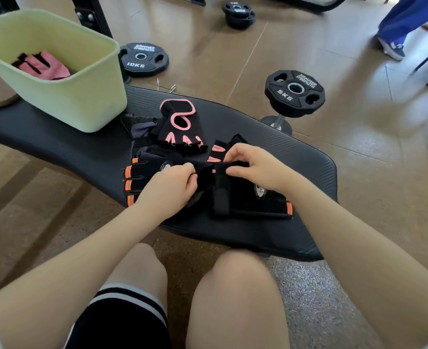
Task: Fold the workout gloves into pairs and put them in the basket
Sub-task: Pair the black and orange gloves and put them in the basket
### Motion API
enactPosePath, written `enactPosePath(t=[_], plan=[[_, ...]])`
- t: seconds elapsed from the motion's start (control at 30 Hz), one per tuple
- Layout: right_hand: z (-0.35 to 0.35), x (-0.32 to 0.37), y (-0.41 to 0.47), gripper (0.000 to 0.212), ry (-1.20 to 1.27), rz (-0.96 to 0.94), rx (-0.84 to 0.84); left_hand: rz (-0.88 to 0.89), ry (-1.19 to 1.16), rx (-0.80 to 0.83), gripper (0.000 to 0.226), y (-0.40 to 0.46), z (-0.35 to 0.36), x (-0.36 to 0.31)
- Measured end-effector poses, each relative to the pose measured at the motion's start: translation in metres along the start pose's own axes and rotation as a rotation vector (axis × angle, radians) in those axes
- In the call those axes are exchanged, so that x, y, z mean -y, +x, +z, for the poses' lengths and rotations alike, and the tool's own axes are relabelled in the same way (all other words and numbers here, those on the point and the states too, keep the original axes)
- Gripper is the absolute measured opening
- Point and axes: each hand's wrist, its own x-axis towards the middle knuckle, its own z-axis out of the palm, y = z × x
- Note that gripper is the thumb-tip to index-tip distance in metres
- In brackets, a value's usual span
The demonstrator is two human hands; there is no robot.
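I'm pinching the black orange-striped gloves [243, 195] on the counter [271, 137], left hand [169, 186] and right hand [252, 163] fingers closed on fabric, folding them together; next comes the green basket [82, 96].

Black shorts [122, 321], 2 white stripes

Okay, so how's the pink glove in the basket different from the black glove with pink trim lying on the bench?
The pink glove is mostly pink with black finger edging; the black glove with pink trim is the reverse, black with pink edging. The pink glove already sits inside the green basket, partly hidden by its wall; the black one lies in full view on the bench, untouched by both hands. Both are fingerless.
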Motion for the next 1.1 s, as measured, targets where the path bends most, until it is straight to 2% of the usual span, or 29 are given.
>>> enactPosePath(t=[0.07,0.13,0.3,0.47,0.53,0.6,0.8,0.9,1.03,1.1], plan=[[0.008,0.001,0.011,0.011,0.086,0.083,0.014,-0.047,-0.076,-0.041,0.018,-0.002,-0.004,0.004],[0.016,-0.002,0.022,0.018,0.04,0.146,0.073,-0.057,-0.072,-0.093,0.023,-0.007,-0.002,0.003],[0.013,0.008,0.022,0.007,0.067,0.148,0.265,0.038,0.012,-0.085,0.03,-0.023,0.01,0.0],[-0.005,0.001,0.001,0.013,0.445,0.089,0.371,0.052,-0.011,-0.072,0.034,-0.024,0.011,0.009],[-0.002,0.006,-0.003,0.017,0.374,0.017,0.414,0.065,-0.007,-0.059,0.036,-0.02,0.01,0.007],[0.007,0.008,-0.003,0.015,0.195,-0.002,0.488,0.072,-0.027,-0.061,0.037,-0.019,0.009,0.006],[0.019,0.0,-0.004,0.01,-0.026,0.036,0.505,0.039,-0.055,-0.062,0.018,-0.02,0.009,0.003],[0.021,0.002,-0.005,0.017,-0.03,0.044,0.553,-0.014,-0.127,-0.07,0.022,-0.02,0.006,-0.002],[0.022,0.003,-0.008,0.031,0.012,0.052,0.512,0.122,-0.125,-0.024,0.018,-0.03,0.014,0.003],[0.022,0.004,-0.011,0.03,0.108,0.082,0.496,0.088,-0.135,-0.004,0.014,-0.036,0.02,0.006]])
